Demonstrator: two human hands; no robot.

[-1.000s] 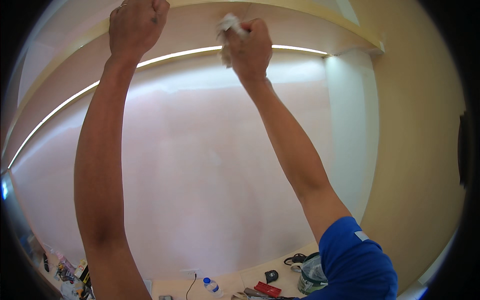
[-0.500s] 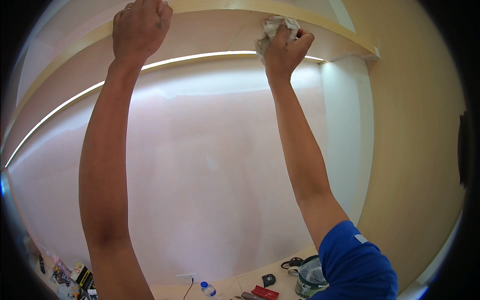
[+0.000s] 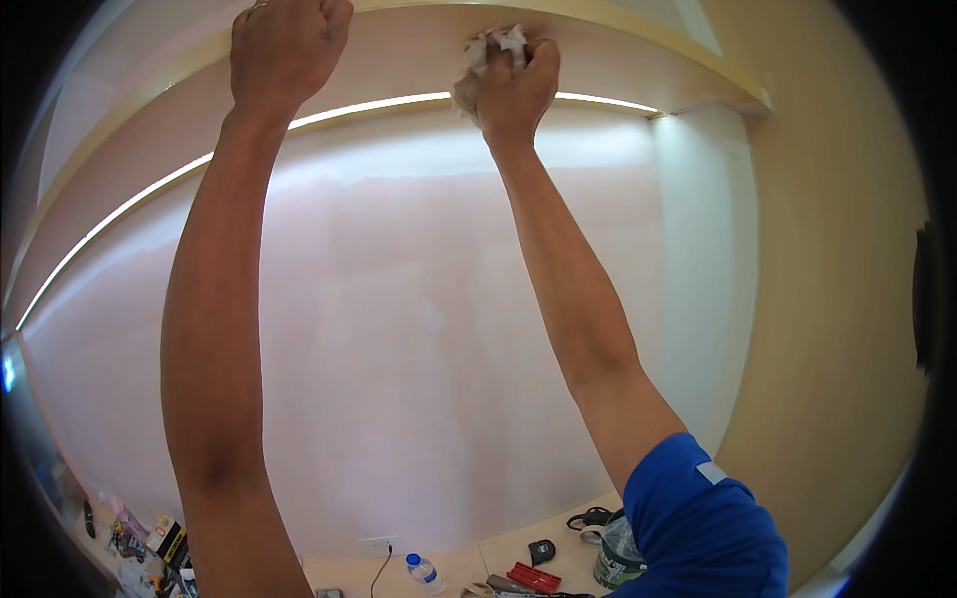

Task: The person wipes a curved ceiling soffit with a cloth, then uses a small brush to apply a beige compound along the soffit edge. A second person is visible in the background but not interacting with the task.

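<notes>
Both my arms reach up to a pale wooden shelf [image 3: 399, 62] overhead. My right hand [image 3: 516, 100] is closed around a crumpled whitish rag [image 3: 469, 88], which it presses against the shelf's underside. Farther left, my left hand [image 3: 287, 58] is curled at the shelf's front edge, with a ring on one finger. Its fingertips are cut off by the top of the picture, and it appears to grip that edge. Behind the hands a lit strip [image 3: 384, 105] runs along under the shelf.
Below the pinkish wall [image 3: 399, 329], a counter [image 3: 459, 560] carries a blue-capped bottle [image 3: 423, 572], a tape measure [image 3: 541, 552], a red tool [image 3: 533, 576] and a green bucket [image 3: 613, 568]. Boxes and clutter [image 3: 164, 543] lie at lower left. A wooden panel [image 3: 837, 249] stands at right.
My right hand has slid left along the shelf's underside with the rag, coming closer to my left hand. The left hand stays at the shelf edge; the view has shifted slightly.
</notes>
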